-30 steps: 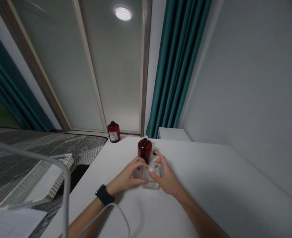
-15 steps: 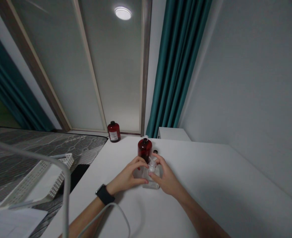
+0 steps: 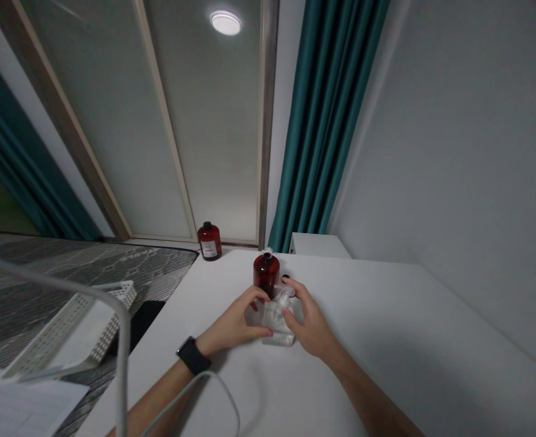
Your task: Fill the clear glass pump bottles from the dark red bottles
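A clear bottle (image 3: pixel 278 337) with a clear liquid stands on the white table. My left hand (image 3: pixel 246 315) curves around its left side, the thumb at the front and the fingers behind. Between the thumb and fingers of my right hand (image 3: pixel 311 325) is the bottle's translucent pump head (image 3: pixel 284 298), tilted to the right. Just behind stands a dark red bottle (image 3: pixel 266 273) with an open neck. A small black cap (image 3: pixel 286 277) lies beside it, near my right fingertips.
Another red bottle (image 3: pixel 210 241), labelled and black-capped, stands at the table's far left corner. A white perforated basket (image 3: pixel 67 334) and papers (image 3: pixel 26 403) are at the left. A grey tube (image 3: pixel 122 364) and a white cable (image 3: pixel 217 381) cross the near view. A wall borders the right.
The pump head has tipped to the right and moved slightly that way with my right hand. My left hand stays at the clear bottle's side.
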A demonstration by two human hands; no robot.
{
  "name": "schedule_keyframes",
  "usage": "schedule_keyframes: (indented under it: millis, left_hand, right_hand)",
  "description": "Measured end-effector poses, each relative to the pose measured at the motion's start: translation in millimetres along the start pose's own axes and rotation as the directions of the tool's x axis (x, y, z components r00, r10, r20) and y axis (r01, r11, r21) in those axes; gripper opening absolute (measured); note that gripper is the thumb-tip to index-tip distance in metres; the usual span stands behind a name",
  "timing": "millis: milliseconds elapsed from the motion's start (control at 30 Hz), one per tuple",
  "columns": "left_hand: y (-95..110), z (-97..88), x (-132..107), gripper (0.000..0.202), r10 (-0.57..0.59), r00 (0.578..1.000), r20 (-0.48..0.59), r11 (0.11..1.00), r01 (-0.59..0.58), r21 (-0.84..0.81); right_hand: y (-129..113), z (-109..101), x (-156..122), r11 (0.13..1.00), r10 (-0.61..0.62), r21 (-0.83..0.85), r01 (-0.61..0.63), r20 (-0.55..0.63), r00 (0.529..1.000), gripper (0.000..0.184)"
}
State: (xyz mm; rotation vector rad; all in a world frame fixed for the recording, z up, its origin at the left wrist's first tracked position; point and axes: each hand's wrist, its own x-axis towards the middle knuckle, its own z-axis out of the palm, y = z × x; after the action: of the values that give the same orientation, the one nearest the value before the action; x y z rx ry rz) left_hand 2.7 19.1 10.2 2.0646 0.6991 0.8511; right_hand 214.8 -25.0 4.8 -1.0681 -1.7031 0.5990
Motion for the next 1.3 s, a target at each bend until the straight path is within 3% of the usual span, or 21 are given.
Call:
schedule_keyframes:
  millis: [267,500,800,1067,1300]
  left_hand:
    - [2,0.0,0,0.049,-0.013,1.0,0.006,1.0,0.013,-0.003]
    - [1,0.6,0,0.051,-0.012,1.0,0.003,1.0,0.012,0.012]
    - [2,-0.2,0,0.05,-0.015,1.0,-0.005,1.0,0.015,0.01]
    - [3,0.6,1,0.049,-0.008,1.0,-0.001,1.0,0.008,0.007]
    - [2,-0.8,0,0.05,-0.015,1.0,0.0,1.0,0.015,0.007]
  right_hand:
    - [-7,-3,1,0.989,-0.115,-0.086,0.117,0.025,0.993,0.049]
    - [-4,-2,1,0.985,-0.152,-0.098,0.144,-0.089,0.984,0.047]
    - [6,-1,-1,0.98,-0.166,-0.147,0.132,-0.256,0.952,0.049]
    - [5,2,0,0.977,-0.148,-0.185,0.103,-0.253,0.956,0.045]
    - [4,1,0,0.986,-0.144,-0.134,0.105,-0.33,0.933,0.044]
